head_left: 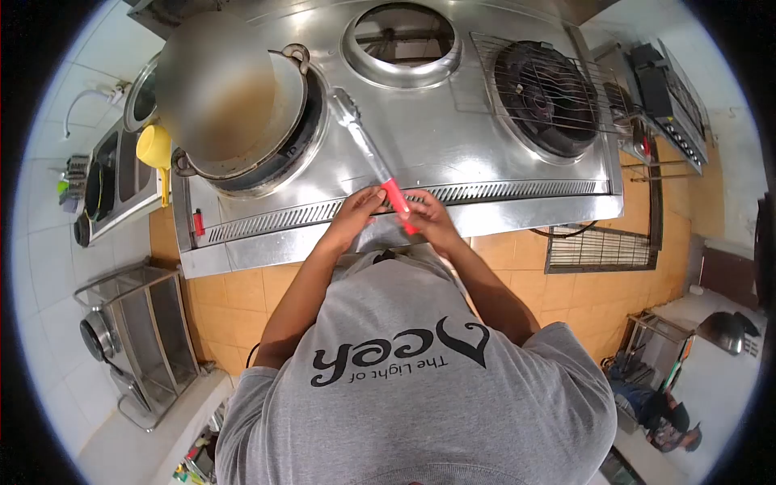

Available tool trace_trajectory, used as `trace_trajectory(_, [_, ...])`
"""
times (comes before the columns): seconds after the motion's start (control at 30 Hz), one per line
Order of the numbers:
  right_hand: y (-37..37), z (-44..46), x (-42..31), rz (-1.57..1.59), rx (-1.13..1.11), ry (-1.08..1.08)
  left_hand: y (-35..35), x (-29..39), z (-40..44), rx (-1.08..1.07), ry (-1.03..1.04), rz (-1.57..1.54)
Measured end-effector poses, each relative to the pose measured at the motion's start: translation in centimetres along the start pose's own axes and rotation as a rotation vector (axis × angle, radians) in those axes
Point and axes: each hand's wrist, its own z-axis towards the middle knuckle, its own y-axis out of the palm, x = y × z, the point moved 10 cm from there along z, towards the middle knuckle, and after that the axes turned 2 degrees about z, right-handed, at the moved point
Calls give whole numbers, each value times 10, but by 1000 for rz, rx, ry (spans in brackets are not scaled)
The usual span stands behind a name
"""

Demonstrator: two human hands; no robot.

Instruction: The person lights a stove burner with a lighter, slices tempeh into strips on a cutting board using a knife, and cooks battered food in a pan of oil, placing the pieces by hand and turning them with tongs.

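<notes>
Your left hand (pixel 354 215) and right hand (pixel 435 223) hold the tongs (pixel 373 155), maybe getting them ready; next needs a firm grip.

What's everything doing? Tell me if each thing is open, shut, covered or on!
Tongs: arms close together
Left hand: curled, touching the tongs
Right hand: curled around the red handles
Pot: upright, no lid visible, partly blurred
Right burner: no flame visible
Wire rack: lying across that burner
Middle ring: uncovered
</notes>
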Motion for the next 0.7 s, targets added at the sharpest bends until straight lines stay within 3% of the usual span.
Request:
trace_trajectory(0.03, [-24,5,-4,-108,43,-55,3,1,0,12,-1,11])
trace_trajectory(0.1, [-63,8,-46,-625,74,-487,7,7,1,38,7,32])
trace_trajectory(0.17, [-120,20,-55,-648,205,-385,-2,5,1,98,21,-13])
trace_trajectory(0.3, [-136,32,-127,-1108,248,-554,-35,-19,-17,328,63,-183])
trace_trajectory(0.37, [-132,40,-143,-1165,167,-709,-51,-34,-33,428,57,-281])
trace_trajectory(0.5, [-146,71,-136,-1160,80,-673,-81,-69,-65,633,47,-400])
trace_trajectory(0.7, [-155,89,-128,-1209,44,-690,-84,-87,-83,733,102,-515])
